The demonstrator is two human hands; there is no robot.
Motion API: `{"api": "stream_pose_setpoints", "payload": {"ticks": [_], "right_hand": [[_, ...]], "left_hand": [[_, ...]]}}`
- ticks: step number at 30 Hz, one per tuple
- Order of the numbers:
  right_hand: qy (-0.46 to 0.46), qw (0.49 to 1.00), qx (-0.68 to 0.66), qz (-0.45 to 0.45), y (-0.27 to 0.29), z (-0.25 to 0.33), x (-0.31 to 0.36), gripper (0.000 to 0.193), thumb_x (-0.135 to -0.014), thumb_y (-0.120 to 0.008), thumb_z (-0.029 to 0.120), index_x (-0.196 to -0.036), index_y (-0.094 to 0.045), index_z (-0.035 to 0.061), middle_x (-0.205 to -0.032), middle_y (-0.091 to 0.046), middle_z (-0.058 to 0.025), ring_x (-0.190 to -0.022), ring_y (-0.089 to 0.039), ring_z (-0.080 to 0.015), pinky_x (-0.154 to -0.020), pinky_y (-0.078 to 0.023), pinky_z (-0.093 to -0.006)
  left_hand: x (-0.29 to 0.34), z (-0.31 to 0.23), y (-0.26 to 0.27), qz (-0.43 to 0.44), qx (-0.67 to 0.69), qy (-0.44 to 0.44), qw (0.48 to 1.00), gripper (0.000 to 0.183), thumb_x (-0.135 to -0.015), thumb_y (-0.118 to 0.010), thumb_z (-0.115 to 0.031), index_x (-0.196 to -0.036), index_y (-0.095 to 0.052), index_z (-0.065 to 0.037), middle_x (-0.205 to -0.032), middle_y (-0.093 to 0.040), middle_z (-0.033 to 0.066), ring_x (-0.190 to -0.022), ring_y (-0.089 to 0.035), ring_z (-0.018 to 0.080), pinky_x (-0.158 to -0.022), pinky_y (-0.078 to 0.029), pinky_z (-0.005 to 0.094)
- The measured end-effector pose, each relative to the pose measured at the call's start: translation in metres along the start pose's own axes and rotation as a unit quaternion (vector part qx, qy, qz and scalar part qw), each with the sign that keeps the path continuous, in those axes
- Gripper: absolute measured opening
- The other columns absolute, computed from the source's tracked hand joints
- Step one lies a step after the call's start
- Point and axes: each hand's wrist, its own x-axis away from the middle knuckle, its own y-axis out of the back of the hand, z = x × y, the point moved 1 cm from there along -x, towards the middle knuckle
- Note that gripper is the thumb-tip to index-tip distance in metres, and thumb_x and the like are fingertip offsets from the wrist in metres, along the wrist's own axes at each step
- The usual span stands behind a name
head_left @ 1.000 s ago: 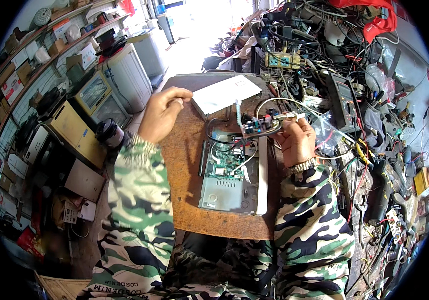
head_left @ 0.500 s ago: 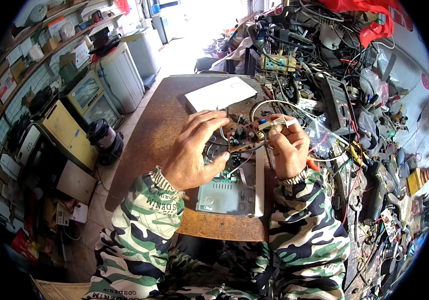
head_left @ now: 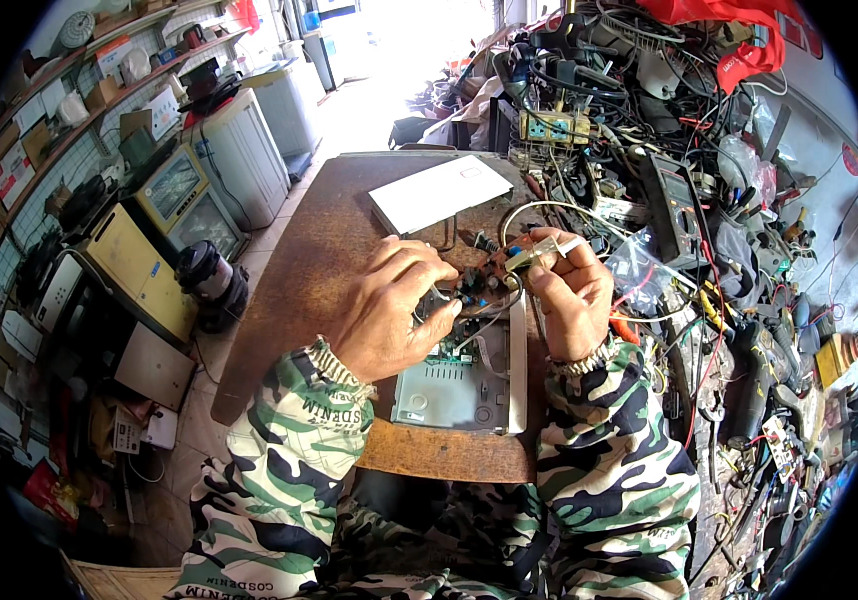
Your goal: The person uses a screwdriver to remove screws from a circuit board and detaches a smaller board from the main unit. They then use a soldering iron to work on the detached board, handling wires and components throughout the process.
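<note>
A small brown circuit board with upright components is held tilted above an opened, shallow metal casing. My left hand curves around the board's left end, its thumb below and fingers above. At the right end, my right hand pinches the board beside a pale flat piece that sticks up past the fingertips. The fingers partly hide both ends of the board. Inside the casing lie a green board and a white cable.
The casing rests on a brown wooden table. A white cover panel lies toward its far side. Tangled cables, tools and a multimeter crowd the right. On the left stand a yellow cabinet and a black cylindrical appliance.
The brown board has tipped and now shows less of its face. My left hand has shifted slightly down, while my right hand has moved a little left.
</note>
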Motion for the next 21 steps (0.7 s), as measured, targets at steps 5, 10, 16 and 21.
{"api": "stream_pose_setpoints", "payload": {"ticks": [5, 10, 16, 21], "right_hand": [[0.026, 0.999, -0.001, 0.029, -0.022, 0.007, 0.004, 0.032, -0.091, -0.061, -0.005, -0.123, -0.058, -0.0042, -0.097, -0.063, -0.0003, -0.087, -0.059, -0.0076, -0.08, -0.048, -0.0233], [0.063, 0.997, 0.035, 0.022, -0.031, 0.014, 0.009, 0.028, -0.092, -0.063, -0.005, -0.12, -0.058, -0.004, -0.097, -0.064, -0.0017, -0.084, -0.059, -0.0067, -0.075, -0.049, -0.0219], [0.069, 0.991, 0.101, 0.061, -0.046, 0.015, 0.009, 0.033, -0.092, -0.075, 0.006, -0.12, -0.06, -0.0022, -0.093, -0.064, -0.0005, -0.083, -0.06, -0.0065, -0.075, -0.05, -0.0229], [0.207, 0.939, 0.253, 0.112, -0.043, 0.021, 0.012, 0.038, -0.08, -0.079, 0.005, -0.116, -0.066, 0.0005, -0.107, -0.069, -0.0151, -0.102, -0.069, -0.0287, -0.091, -0.054, -0.0365]], "left_hand": [[0.009, 0.003, 0.006, 0.022, 0.058, 0.062, 0.996, 0.02, -0.085, -0.076, -0.004, -0.103, -0.07, 0.002, -0.095, -0.071, 0.0144, -0.095, -0.069, 0.0298, -0.084, -0.055, 0.0399], [0.008, 0.001, 0.002, 0.075, 0.16, 0.159, 0.971, 0.021, -0.087, -0.079, -0.008, -0.103, -0.072, 0.003, -0.096, -0.072, 0.0138, -0.089, -0.07, 0.0219, -0.08, -0.056, 0.0347], [0.016, 0.003, -0.006, 0.047, 0.25, 0.201, 0.946, 0.026, -0.091, -0.076, -0.009, -0.113, -0.07, 0.002, -0.098, -0.075, 0.012, -0.092, -0.07, 0.0153, -0.079, -0.055, 0.0317], [0.014, 0.02, -0.022, 0.027, 0.464, 0.201, 0.862, 0.027, -0.094, -0.074, -0.01, -0.119, -0.068, 0.0, -0.103, -0.072, 0.0008, -0.094, -0.063, 0.0067, -0.083, -0.054, 0.0274]]}}
